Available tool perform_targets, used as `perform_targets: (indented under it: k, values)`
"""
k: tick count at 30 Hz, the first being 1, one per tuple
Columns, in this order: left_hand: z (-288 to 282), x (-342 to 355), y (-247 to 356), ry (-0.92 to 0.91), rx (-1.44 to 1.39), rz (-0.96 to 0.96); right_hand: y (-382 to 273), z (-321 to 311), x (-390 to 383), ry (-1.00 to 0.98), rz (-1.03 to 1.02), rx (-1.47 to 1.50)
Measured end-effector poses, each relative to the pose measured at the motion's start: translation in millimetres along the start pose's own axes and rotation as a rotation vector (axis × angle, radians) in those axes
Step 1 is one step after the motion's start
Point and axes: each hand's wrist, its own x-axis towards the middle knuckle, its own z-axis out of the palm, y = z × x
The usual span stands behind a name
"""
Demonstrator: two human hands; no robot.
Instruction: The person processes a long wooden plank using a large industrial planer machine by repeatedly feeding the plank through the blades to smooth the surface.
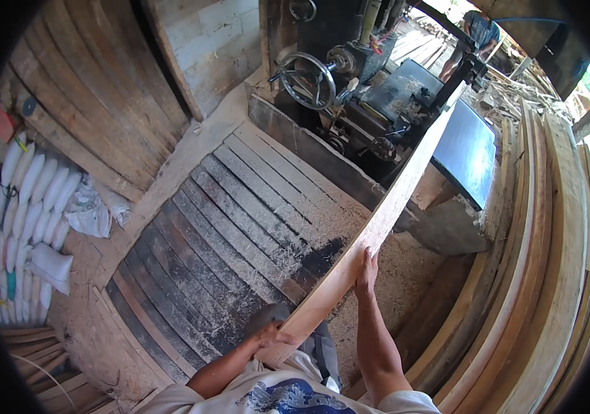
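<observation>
A long, pale wooden board [393,205] stands on edge in front of me, slanting from my waist up to a large machine at the far right. Near its close end, my left hand [272,336] grips the board with the fingers across its face. Further along, my right hand [366,272] holds the same board from its right side, the thumb side upward and some fingers hidden. The board's far end reaches over the machine's smooth metal table [469,153], beside a dark upright part.
A spoked metal handwheel [308,81] juts from the machine. Slatted floorboards [239,207] carry sawdust and shavings. Long planks [550,276] are stacked along my right. White sacks [32,200] are piled at the left. Another person [478,34] stands beyond the machine.
</observation>
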Motion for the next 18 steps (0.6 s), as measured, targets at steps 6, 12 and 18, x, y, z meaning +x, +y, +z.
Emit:
perform_targets:
  k: [6,12,18]
  values:
    - [11.7,97.4,131.5,-0.066,-0.003,-0.089,-29.2,-29.7,8.6,-0.175,-0.242,-0.354]
    - [22.5,207.7,264.2,-0.038,-0.055,-0.026,-58.2,-66.1,0.4,-0.403,-0.166,-0.744]
    - [33.4,313.7,385.6,-0.114,-0.091,0.004,-80.9,-50.9,63.8,-0.08,-0.116,-0.696]
